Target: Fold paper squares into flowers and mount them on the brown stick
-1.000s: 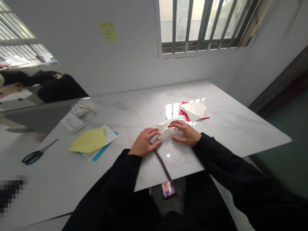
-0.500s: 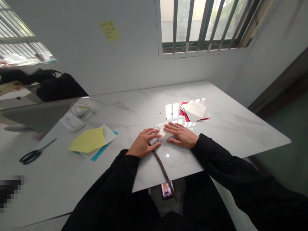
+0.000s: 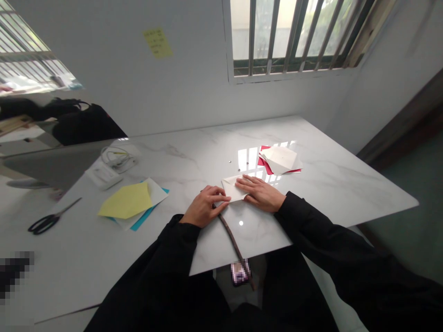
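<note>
A small folded sheet of white paper lies on the marble-patterned table near its front. At the paper's lower left corner, my left hand has thumb and index finger brought together on the edge. My right hand rests palm down across the paper's right part, fingers stretched out and flat. A thin dark brown stick passes beneath my left hand and sticks out past the front table edge.
Yellow, white and blue sheets lie to the left, beside black scissors. Behind them are a white power strip and a coiled cable. White and red papers sit at the back right. Tiny dark bits lie near the sunlit patch.
My left thumb and fingers have drawn closer together at the paper's lower left corner. The paper's lower part now looks flatter and more visible. My right hand has barely moved.
</note>
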Demonstrator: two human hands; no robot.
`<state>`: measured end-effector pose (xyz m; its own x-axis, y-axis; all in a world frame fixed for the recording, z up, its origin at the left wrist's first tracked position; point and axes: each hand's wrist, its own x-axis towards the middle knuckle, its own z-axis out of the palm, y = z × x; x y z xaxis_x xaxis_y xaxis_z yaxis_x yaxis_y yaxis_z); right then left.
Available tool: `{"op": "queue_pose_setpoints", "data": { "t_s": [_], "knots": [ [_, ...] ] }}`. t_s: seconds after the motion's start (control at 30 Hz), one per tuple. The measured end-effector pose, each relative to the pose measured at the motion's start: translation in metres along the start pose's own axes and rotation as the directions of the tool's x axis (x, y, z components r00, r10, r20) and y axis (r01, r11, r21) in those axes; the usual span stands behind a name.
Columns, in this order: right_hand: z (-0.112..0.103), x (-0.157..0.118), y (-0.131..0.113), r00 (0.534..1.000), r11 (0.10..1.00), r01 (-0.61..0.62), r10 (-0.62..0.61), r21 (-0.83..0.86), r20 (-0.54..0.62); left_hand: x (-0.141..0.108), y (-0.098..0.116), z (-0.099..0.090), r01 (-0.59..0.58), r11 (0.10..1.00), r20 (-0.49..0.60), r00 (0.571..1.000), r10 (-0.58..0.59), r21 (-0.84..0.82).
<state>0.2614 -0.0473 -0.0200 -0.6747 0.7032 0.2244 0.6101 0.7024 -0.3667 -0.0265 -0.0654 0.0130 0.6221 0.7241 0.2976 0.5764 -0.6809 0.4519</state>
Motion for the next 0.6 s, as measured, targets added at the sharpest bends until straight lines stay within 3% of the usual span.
{"op": "queue_pose_setpoints", "data": {
  "t_s": [0.37, 0.6],
  "knots": [
    [-0.0021, -0.0008, 0.0029, 0.999, 1.000, 0.010, -0.011, 0.029, 0.045, -0.0070, 0.0057, -0.0068, -0.051, 0.994, 0.058, 0.997, 0.045, 0.102],
    [-0.0057, -0.0010, 0.0011, 0.999, 0.995, -0.018, 0.013, 0.097, 0.051, -0.0053, 0.0014, -0.0005, -0.045, 0.998, -0.006, 0.999, 0.045, 0.033]
  ]
}}
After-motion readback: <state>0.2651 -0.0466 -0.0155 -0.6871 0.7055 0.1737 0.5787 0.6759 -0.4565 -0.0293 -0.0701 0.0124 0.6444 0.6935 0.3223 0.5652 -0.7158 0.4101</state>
